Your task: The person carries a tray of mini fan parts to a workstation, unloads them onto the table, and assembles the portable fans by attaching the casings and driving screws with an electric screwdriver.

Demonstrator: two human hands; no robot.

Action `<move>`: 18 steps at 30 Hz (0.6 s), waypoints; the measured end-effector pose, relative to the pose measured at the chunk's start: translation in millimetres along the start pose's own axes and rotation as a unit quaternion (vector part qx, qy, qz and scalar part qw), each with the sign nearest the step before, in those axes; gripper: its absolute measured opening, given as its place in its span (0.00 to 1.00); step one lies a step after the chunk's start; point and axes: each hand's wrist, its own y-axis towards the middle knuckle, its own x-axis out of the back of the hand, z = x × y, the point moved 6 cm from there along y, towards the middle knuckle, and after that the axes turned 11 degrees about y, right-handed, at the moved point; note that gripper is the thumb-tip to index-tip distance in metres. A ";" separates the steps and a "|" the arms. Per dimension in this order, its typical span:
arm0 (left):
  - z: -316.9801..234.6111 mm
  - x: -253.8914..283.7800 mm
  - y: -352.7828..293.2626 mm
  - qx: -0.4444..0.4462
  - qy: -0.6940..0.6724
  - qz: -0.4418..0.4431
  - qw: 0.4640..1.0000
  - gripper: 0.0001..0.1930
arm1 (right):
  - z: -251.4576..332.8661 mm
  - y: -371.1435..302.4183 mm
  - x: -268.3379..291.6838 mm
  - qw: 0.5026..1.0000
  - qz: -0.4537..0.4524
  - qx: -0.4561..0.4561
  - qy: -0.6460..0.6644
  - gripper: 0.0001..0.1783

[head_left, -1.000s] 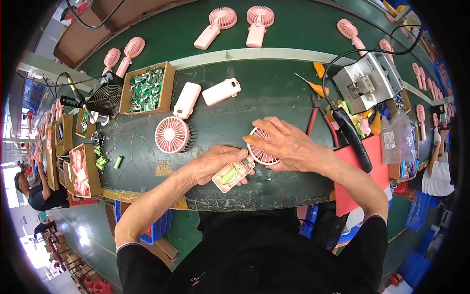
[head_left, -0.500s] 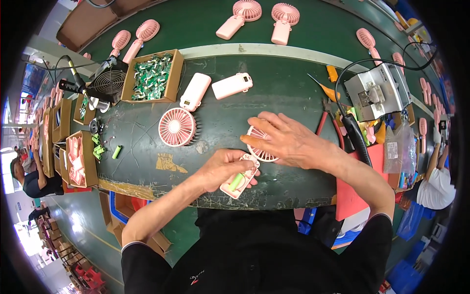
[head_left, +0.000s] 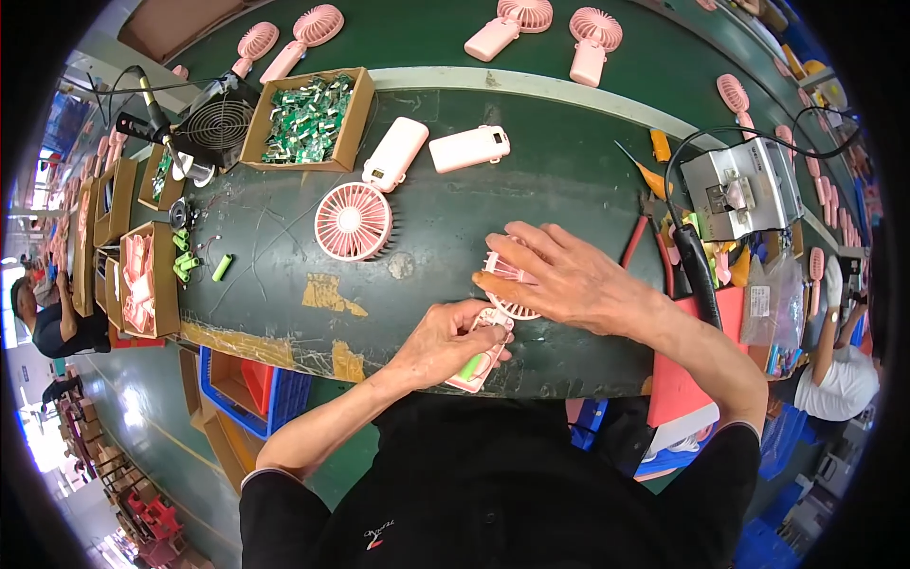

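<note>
My left hand (head_left: 444,343) is closed around the open pink handle shell (head_left: 471,381) of a small hand-held fan, thumb pressing near its upper end. A light green battery cell (head_left: 470,366) lies in that shell. My right hand (head_left: 569,282) curls over the round pink fan head (head_left: 515,306) at the top of the handle, gripping it and hiding much of its grille. Farther left, another pink fan head (head_left: 353,221) rests face up, its handle (head_left: 396,154) pointing away. A second pink handle piece (head_left: 469,149) lies to its right.
Left are a box of green circuit boards (head_left: 308,119), a box of pink parts (head_left: 138,284), loose green cells (head_left: 223,267) and a soldering iron (head_left: 152,109). Right are red-handled pliers (head_left: 635,242), a screwdriver (head_left: 645,175) and a metal fixture (head_left: 730,190). Finished-looking fans (head_left: 595,43) lie beyond the ledge.
The whole view has shifted slightly. My left thumb has moved over the shell, covering more of the battery cell. The fan head looks more tilted under my right hand.
</note>
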 end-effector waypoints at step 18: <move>4.6 -8.2 10.8 0.043 -0.188 0.029 0.981 0.14 | 28.7 -39.0 -10.4 0.873 -0.249 -0.226 0.352 0.11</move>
